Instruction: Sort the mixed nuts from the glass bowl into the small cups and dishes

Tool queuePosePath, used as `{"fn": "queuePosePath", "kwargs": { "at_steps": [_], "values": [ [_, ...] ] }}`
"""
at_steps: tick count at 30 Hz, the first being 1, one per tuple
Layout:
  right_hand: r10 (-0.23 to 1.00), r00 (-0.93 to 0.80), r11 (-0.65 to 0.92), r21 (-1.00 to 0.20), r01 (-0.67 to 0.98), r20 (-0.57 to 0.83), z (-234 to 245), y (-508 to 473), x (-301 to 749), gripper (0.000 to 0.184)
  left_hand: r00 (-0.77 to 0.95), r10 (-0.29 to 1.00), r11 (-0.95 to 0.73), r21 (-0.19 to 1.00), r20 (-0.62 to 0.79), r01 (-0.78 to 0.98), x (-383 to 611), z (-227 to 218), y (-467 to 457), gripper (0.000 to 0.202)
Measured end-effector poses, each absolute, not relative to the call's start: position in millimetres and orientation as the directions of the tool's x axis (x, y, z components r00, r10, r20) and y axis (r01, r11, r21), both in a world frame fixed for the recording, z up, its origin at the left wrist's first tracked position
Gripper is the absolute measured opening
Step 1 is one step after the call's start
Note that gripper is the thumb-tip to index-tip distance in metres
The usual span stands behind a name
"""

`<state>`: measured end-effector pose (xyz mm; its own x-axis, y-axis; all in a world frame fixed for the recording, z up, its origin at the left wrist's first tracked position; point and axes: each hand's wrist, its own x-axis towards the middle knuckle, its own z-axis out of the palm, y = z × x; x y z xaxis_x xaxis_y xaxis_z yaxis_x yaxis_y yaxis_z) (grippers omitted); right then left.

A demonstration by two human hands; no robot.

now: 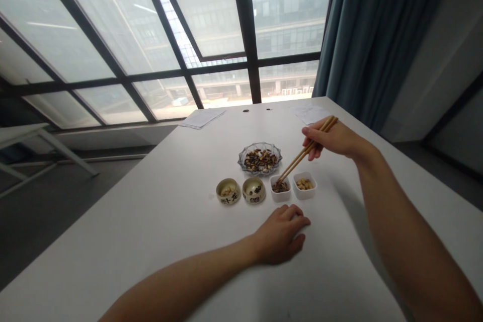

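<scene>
My right hand (324, 137) is closed round a pair of wooden chopsticks (302, 155). Their tips reach down into a white square cup (280, 198) that holds dark, elongated seeds (280, 187). Whether a seed is between the tips, I cannot tell. My left hand (282, 234) rests on the table in front of the cups, fingers loosely spread with nothing in them. Right of the first cup stands another white cup (311, 193) of pale yellowish pieces (304, 184). Behind them is a clear glass bowl (260, 173) of mixed seeds and nuts (260, 160).
To the left stand two round ceramic bowls with dark characters, one (228, 199) with pale nuts, the other (253, 198) with a few dark pieces. Paper sheets (202, 118) lie at the far left of the white table (181, 241). Windows and a blue curtain (354, 35) are beyond.
</scene>
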<state>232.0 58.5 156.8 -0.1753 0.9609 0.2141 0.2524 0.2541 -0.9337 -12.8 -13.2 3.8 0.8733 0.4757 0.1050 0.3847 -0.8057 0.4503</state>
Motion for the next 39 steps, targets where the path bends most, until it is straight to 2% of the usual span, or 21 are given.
{"fn": "queuePosePath", "kwargs": {
  "at_steps": [7,14,18,27,39],
  "values": [
    [0.963,-0.15,0.252,-0.941,0.226,0.222,155,61,233,0.062,0.872,0.477,-0.806,0.45,0.112,0.384,-13,4,-13,0.038],
    [0.921,0.008,0.384,-0.913,0.137,0.389,150,72,233,0.061,0.873,0.476,-0.807,0.448,0.11,0.384,-13,4,-13,0.038],
    [0.891,0.075,0.433,-0.887,0.158,0.448,141,83,229,0.064,0.871,0.479,-0.805,0.452,0.109,0.386,-13,3,-13,0.038],
    [0.902,-0.041,0.422,-0.861,0.285,0.429,108,102,207,0.056,0.871,0.478,-0.805,0.455,0.115,0.381,-13,3,-13,0.039],
    [0.891,-0.069,0.442,-0.818,0.369,0.449,74,117,197,0.05,0.873,0.473,-0.803,0.466,0.117,0.372,-13,4,-13,0.039]
  ]
}}
